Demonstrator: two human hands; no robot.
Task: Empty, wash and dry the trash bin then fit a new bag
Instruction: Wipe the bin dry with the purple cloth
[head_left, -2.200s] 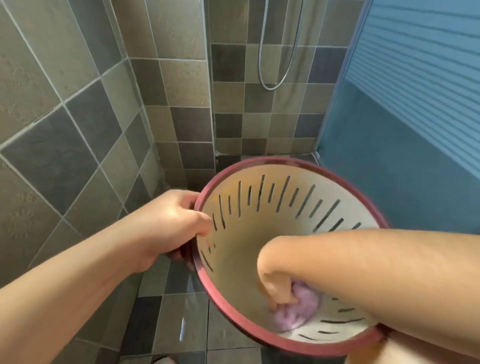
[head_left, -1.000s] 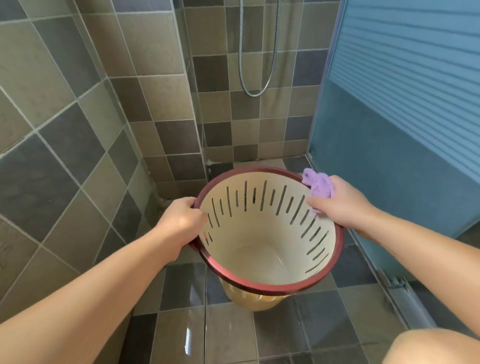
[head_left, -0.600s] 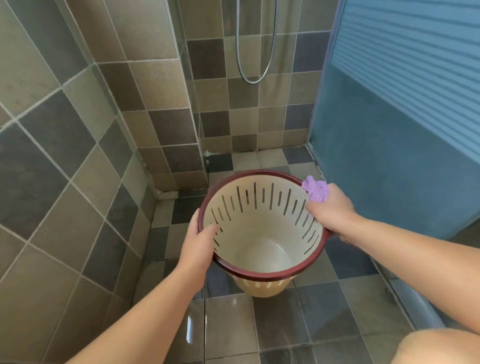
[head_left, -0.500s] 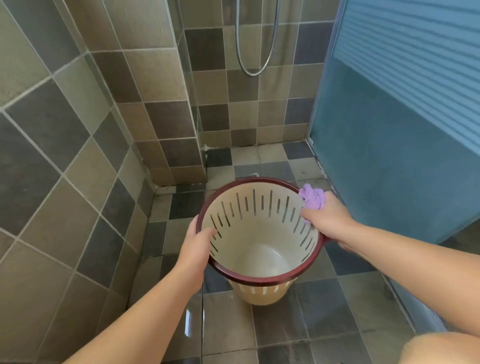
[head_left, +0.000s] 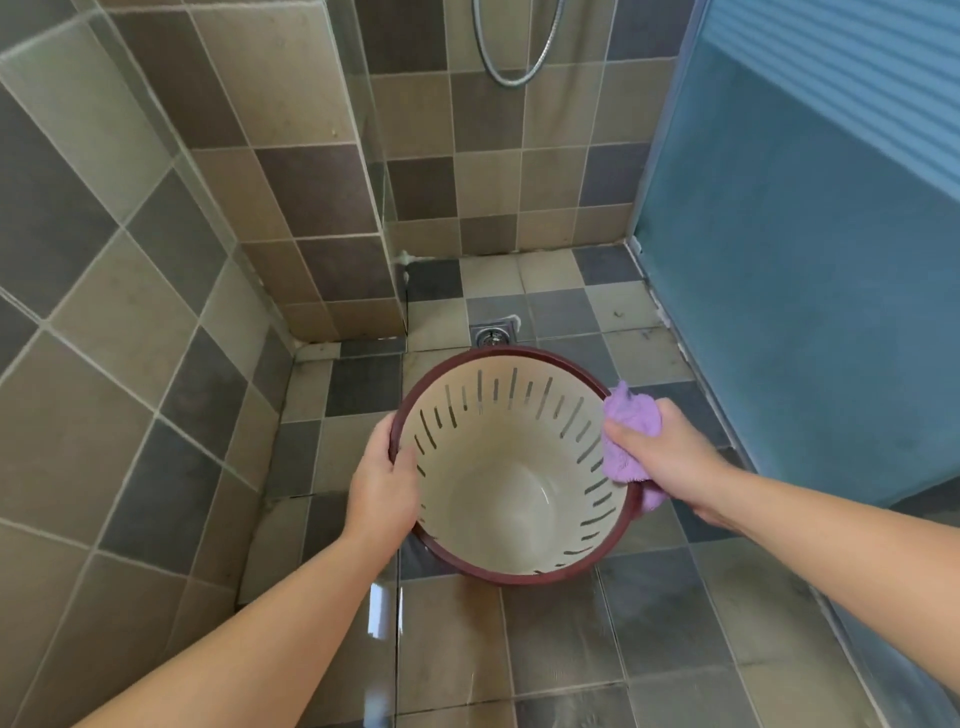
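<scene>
Cream plastic, dark-red-rimmed, the trash bin (head_left: 511, 483) is held over the tiled floor (head_left: 571, 644). Its rim at nine o'clock is gripped by the left hand (head_left: 382, 486); at three o'clock a purple cloth (head_left: 626, 434) is pinched against it by the right hand (head_left: 670, 457).

Brown and grey square tiles cover the walls (head_left: 130, 260) and the shiny floor (head_left: 545, 649). A blue frosted door (head_left: 805, 312) fills the right. A silver hose (head_left: 514, 57) hangs up top. A small drain (head_left: 493, 335) sits mid-frame.
</scene>
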